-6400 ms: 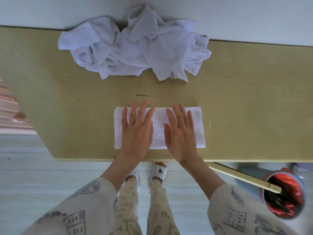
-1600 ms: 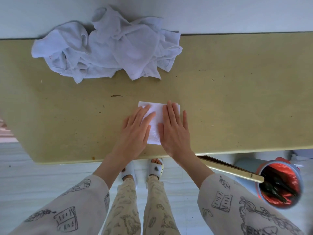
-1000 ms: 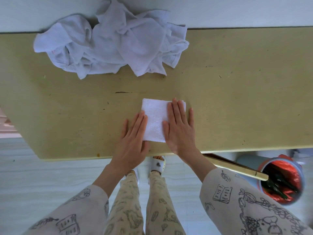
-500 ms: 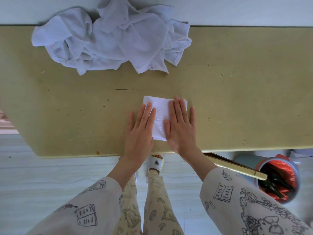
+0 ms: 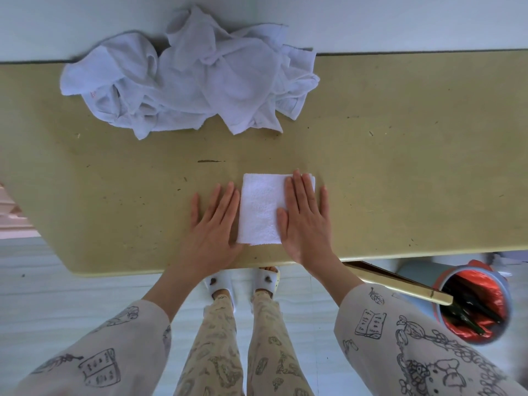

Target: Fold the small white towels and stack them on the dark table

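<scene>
Tabletop (image 5: pixel 400 167): towel pile (image 5: pixel 194 78) (crumpled), bin (image 5: pixel 474 304)

I see both arms reaching forward and down from patterned sleeves, wrists bare. My left hand (image 5: pixel 213 224) lies flat, palm down, fingers straight and close together. My right hand (image 5: pixel 307 217) is flat too, fingers slightly spread, thumb out; it seems to be pressing down.

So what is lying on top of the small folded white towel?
Only the flat right hand rests on the small folded white towel's right part; that part is covered. The left hand lies beside it.
</scene>
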The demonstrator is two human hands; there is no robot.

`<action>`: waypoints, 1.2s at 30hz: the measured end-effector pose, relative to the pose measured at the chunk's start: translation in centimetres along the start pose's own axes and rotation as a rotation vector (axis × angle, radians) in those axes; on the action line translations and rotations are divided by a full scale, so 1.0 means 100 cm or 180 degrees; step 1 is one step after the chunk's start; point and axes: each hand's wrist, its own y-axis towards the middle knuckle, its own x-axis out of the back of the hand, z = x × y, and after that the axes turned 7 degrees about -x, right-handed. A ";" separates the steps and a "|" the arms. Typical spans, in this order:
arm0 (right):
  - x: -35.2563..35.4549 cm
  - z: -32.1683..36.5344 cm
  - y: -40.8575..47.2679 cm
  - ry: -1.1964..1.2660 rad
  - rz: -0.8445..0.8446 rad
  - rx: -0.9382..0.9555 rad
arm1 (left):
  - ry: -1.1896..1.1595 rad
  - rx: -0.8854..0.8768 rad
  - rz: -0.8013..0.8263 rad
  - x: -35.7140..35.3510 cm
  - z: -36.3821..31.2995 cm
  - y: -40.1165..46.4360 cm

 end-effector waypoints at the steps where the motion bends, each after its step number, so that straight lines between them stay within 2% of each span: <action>1: 0.000 0.000 0.000 -0.0019 0.0006 -0.0002 | 0.0057 -0.0037 0.0041 0.001 0.005 -0.002; 4: 0.000 0.000 0.000 -0.0054 0.0019 0.0002 | -0.0016 -0.0148 -0.0054 0.012 0.003 -0.005; 9: -0.001 -0.001 0.000 0.0028 -0.0014 0.0036 | -0.0063 -0.0341 -0.0503 0.012 -0.042 0.022; 19: -0.002 -0.003 0.000 0.0009 0.0013 0.0141 | 0.0241 -0.0015 -0.0294 -0.002 -0.021 0.036; 26: 0.005 -0.003 0.001 -0.0032 0.0304 0.0127 | 0.0196 0.0024 -0.0053 0.004 -0.024 0.037; 29: 0.018 -0.009 0.002 0.0423 0.0427 0.0201 | 0.0049 -0.0032 -0.0015 0.007 -0.021 0.037; 31: 0.030 -0.012 0.001 0.0977 0.0296 -0.0076 | -0.0181 -0.0077 -0.0083 0.009 -0.019 0.033; 33: 0.042 -0.012 0.000 0.1369 -0.0130 -0.0758 | -0.0400 -0.0023 -0.0190 0.012 -0.018 0.026; 34: 0.047 -0.011 0.002 0.1489 -0.0166 -0.1207 | -0.0500 0.0062 -0.0230 0.013 -0.019 0.022; 36: 0.055 -0.008 0.008 0.1551 0.0227 -0.1963 | -0.0740 0.0333 -0.0321 0.016 -0.021 0.011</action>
